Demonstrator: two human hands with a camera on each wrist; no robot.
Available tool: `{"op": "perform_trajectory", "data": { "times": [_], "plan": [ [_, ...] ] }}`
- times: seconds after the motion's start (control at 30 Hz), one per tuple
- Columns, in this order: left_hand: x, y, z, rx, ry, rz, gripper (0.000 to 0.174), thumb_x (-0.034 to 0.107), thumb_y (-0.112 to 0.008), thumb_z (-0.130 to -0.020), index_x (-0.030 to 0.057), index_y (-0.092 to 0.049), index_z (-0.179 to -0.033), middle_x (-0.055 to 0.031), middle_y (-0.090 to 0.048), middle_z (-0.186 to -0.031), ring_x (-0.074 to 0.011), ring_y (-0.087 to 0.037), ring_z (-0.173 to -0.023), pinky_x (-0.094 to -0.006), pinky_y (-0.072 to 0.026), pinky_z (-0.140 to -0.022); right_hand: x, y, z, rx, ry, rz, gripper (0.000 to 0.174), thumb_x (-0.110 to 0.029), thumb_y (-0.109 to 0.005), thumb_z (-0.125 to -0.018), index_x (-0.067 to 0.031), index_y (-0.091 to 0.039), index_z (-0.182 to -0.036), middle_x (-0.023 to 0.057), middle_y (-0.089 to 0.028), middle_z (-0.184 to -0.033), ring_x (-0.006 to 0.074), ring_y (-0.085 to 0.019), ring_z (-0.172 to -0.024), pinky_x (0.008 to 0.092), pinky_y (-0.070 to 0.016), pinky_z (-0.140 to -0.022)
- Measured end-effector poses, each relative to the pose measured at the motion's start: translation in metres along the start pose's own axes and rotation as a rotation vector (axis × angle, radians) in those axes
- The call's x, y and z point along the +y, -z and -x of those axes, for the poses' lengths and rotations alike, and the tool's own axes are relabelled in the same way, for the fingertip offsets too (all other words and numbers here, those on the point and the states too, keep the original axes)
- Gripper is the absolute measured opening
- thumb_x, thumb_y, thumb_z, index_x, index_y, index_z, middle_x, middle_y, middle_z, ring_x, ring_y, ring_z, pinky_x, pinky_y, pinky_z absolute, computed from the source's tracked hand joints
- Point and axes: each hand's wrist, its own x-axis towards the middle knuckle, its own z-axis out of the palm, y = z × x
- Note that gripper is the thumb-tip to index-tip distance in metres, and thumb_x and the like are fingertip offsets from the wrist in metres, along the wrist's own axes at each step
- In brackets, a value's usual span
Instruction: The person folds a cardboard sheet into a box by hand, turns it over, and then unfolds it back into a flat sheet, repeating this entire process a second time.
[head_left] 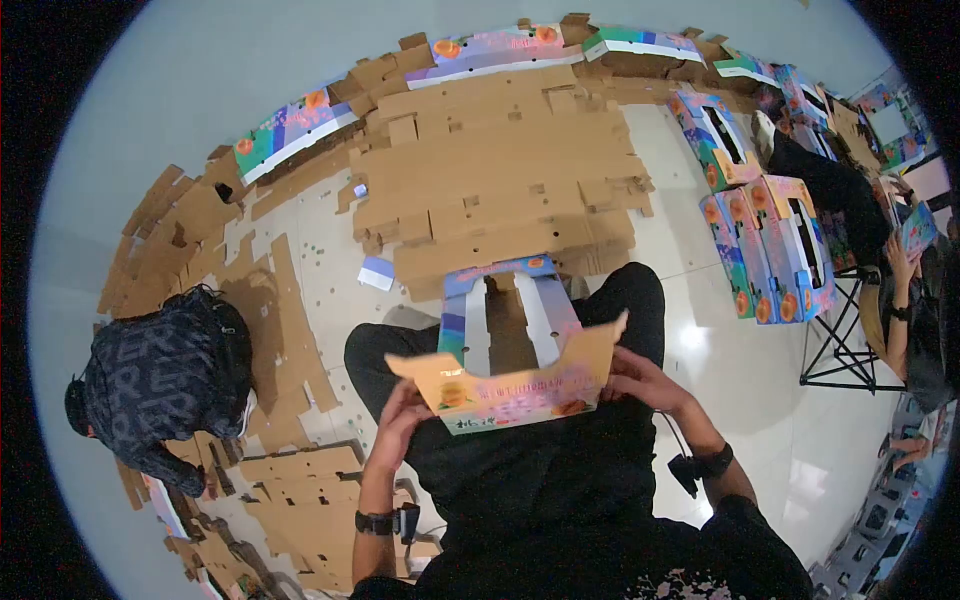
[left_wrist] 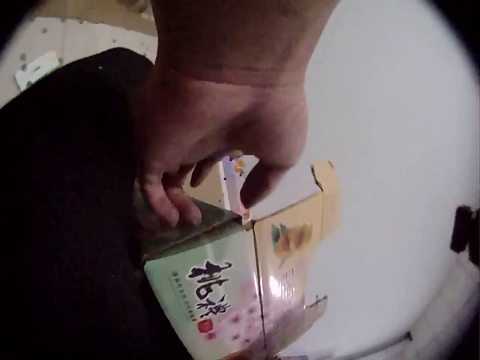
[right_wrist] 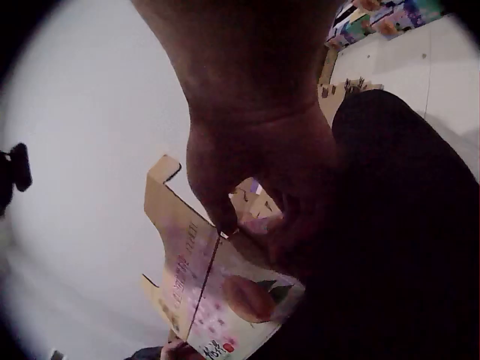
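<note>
A printed carton (head_left: 510, 390) with a peach-coloured flap and an open top sits on the person's lap. The left hand (head_left: 401, 424) grips its left corner; in the left wrist view the left hand (left_wrist: 225, 124) has its thumb on the fold and fingers along the side of the carton (left_wrist: 217, 289). The right hand (head_left: 645, 382) holds the opposite corner. In the right wrist view the right hand (right_wrist: 255, 172) has its thumb at the carton's (right_wrist: 247, 296) fold, its other fingers dark and partly hidden.
Flattened cardboard (head_left: 500, 150) lies on the floor ahead, with printed cartons (head_left: 770, 250) standing at the right. A person in a patterned jacket (head_left: 165, 375) bends over at the left. Another person's arm (head_left: 900, 290) is at the right by a folding stool (head_left: 850, 345).
</note>
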Motion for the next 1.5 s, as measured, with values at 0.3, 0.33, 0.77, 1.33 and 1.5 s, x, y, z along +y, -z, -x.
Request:
{"op": "perform_trajectory", "data": {
  "times": [0.3,0.33,0.77,1.33,1.5],
  "plan": [
    [0.053,-0.075,-0.050,0.254,-0.426,-0.514,0.063,0.012,-0.060,-0.101,-0.0011,-0.030,-0.154,-0.0209,-0.055,-0.140,-0.0241,-0.058,-0.122,-0.0370,-0.0477,-0.102,-0.030,-0.043,-0.059,0.521,0.321,0.149,0.087,-0.026,-0.070,-0.098,-0.0037,-0.015,-0.161,0.0237,-0.049,-0.141,0.0300,-0.053,-0.129,0.0420,-0.0464,-0.107],
    [0.047,-0.071,-0.060,0.282,-0.371,-0.594,0.059,0.016,-0.058,-0.102,-0.0017,-0.034,-0.153,-0.0208,-0.057,-0.137,-0.0239,-0.058,-0.122,-0.0362,-0.0470,-0.103,-0.020,-0.045,-0.077,0.578,0.343,0.224,0.086,-0.025,-0.070,-0.098,-0.0023,-0.016,-0.161,0.0253,-0.047,-0.144,0.0312,-0.052,-0.130,0.0421,-0.0459,-0.108],
    [-0.007,-0.060,-0.078,0.275,-0.039,-0.329,0.044,0.030,-0.040,-0.111,-0.0006,-0.051,-0.141,-0.0128,-0.066,-0.122,-0.0168,-0.063,-0.109,-0.0318,-0.0494,-0.096,0.012,-0.046,-0.095,0.657,0.198,0.282,0.042,-0.028,-0.050,-0.104,-0.0015,-0.058,-0.135,0.0245,-0.072,-0.111,0.0361,-0.071,-0.102,0.0405,-0.0538,-0.091],
    [-0.012,-0.059,-0.089,0.330,0.047,-0.212,0.029,0.022,-0.043,-0.106,0.0009,-0.059,-0.119,-0.0088,-0.067,-0.103,-0.0159,-0.065,-0.090,-0.0316,-0.0534,-0.081,0.058,-0.035,-0.120,0.582,0.146,-0.018,0.031,-0.017,-0.054,-0.105,-0.0032,-0.055,-0.133,0.0074,-0.064,-0.114,0.0145,-0.062,-0.102,0.0307,-0.0529,-0.087],
    [-0.048,-0.045,-0.105,0.441,-0.168,-0.216,0.030,0.023,-0.046,-0.105,0.0015,-0.058,-0.122,-0.0114,-0.067,-0.105,-0.0189,-0.065,-0.092,-0.0350,-0.0535,-0.086,0.075,-0.022,-0.126,0.534,0.154,0.107,0.040,-0.012,-0.056,-0.101,-0.0035,-0.047,-0.139,0.0147,-0.063,-0.120,0.0200,-0.063,-0.106,0.0339,-0.0515,-0.093]
  ]
}}
